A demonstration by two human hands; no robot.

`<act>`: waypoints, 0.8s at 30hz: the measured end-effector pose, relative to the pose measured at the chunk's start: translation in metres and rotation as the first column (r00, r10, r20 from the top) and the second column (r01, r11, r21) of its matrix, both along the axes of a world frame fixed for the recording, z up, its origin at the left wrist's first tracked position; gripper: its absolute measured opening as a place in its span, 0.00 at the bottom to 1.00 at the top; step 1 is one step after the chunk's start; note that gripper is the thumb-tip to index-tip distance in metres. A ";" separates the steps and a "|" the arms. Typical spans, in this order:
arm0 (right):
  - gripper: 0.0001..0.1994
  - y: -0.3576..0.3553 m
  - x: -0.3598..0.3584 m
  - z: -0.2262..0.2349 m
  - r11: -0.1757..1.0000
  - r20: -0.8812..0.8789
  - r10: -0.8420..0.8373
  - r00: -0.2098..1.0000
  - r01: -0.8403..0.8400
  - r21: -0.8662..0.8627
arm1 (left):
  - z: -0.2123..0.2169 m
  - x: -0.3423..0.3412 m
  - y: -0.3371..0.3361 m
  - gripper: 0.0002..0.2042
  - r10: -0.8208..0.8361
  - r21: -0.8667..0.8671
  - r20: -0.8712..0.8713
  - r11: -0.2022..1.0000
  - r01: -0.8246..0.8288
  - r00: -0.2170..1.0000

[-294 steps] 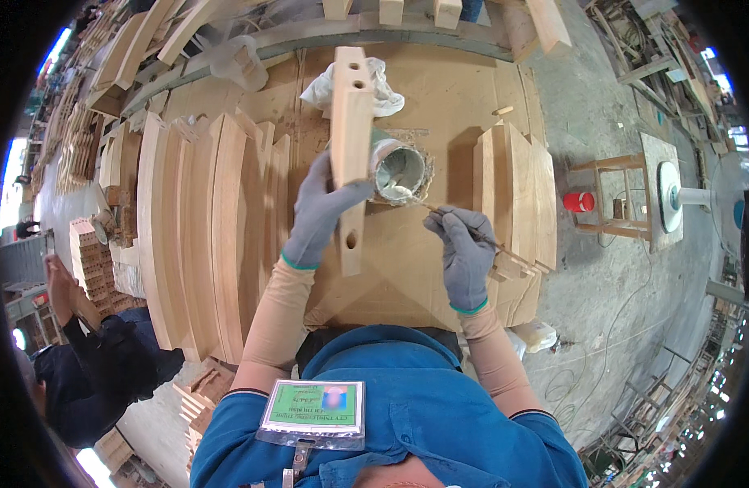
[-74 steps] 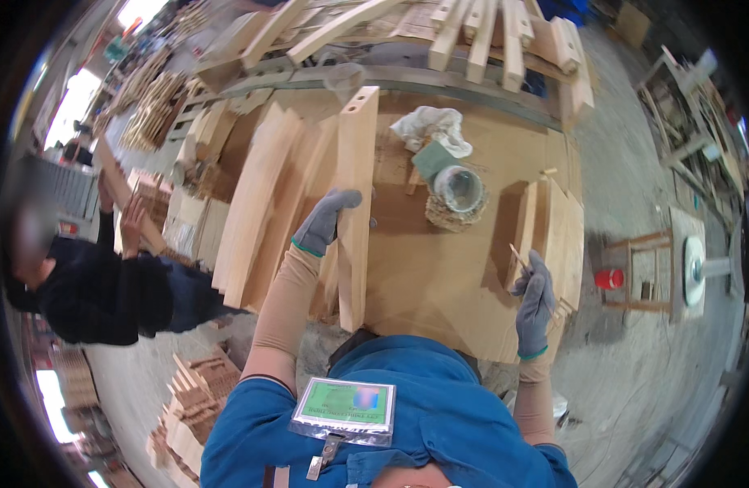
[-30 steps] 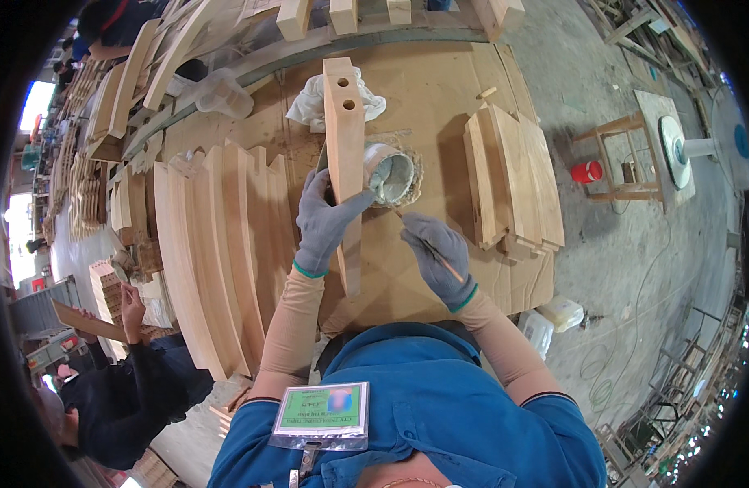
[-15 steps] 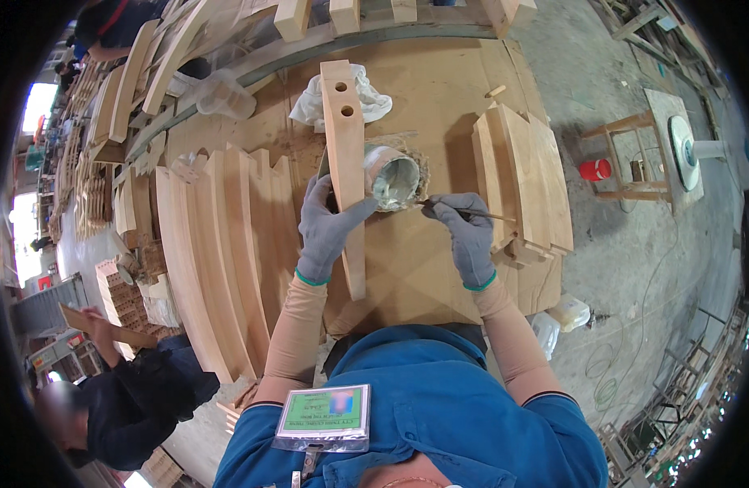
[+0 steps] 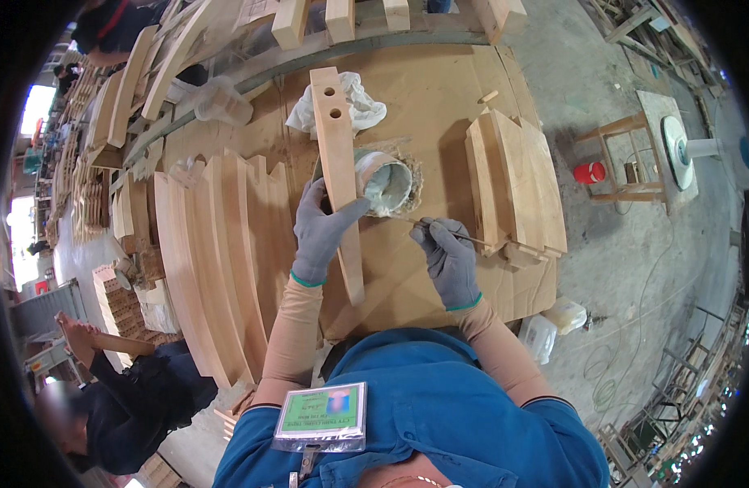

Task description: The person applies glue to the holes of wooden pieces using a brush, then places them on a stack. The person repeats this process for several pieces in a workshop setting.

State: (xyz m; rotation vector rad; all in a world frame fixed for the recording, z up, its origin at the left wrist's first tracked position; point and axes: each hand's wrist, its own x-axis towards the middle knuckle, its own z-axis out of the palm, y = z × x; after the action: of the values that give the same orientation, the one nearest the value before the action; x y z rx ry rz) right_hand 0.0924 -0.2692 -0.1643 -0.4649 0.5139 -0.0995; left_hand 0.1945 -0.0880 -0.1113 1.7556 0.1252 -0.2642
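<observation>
My left hand [image 5: 317,236], in a grey glove, is closed round a pale wooden piece [image 5: 336,171] that tapers toward me and has two round holes near its far end. Pinched in my gloved right hand [image 5: 451,262] is a thin stick [image 5: 465,237]. Its left tip points at the lower rim of a round pot [image 5: 388,185] smeared inside with whitish paste. The pot stands tilted just right of the wooden piece, with a crusty ring about it. Behind the wooden piece's far end lies a crumpled white cloth [image 5: 362,102].
Long curved wooden pieces [image 5: 216,252] are lined up at the left, a shorter stack [image 5: 516,183] at the right. Cardboard [image 5: 439,81] covers the tabletop, with a small dowel [image 5: 489,97] on it. A co-worker [image 5: 138,398] holds a board at lower left. A stool [image 5: 634,159] stands right.
My right hand has drawn the stick slightly left and toward me, away from the pot's rim. The wooden piece and pot appear shifted a little left in view.
</observation>
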 end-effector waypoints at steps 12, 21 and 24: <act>0.06 -0.014 0.033 0.034 0.999 -0.012 -0.030 0.999 0.030 0.015 | 0.084 -0.059 0.083 0.23 -0.029 -0.281 -0.092 0.960 0.002 0.995; 0.09 -0.005 -0.017 0.162 0.921 0.373 -0.018 0.928 0.160 -0.355 | 0.105 -0.142 0.079 0.41 -0.254 -0.340 -0.235 0.926 0.165 0.938; 0.10 0.005 -0.027 0.173 0.876 0.403 -0.021 0.915 0.211 -0.434 | 0.108 -0.154 0.078 0.42 -0.305 -0.381 -0.221 0.901 0.206 0.926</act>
State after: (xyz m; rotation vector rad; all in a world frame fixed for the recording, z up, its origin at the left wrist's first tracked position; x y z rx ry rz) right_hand 0.0651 -0.2645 0.0085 -0.8702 0.1170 -0.4361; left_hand 0.0403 -0.0105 -0.0031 1.3665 0.0401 -0.6872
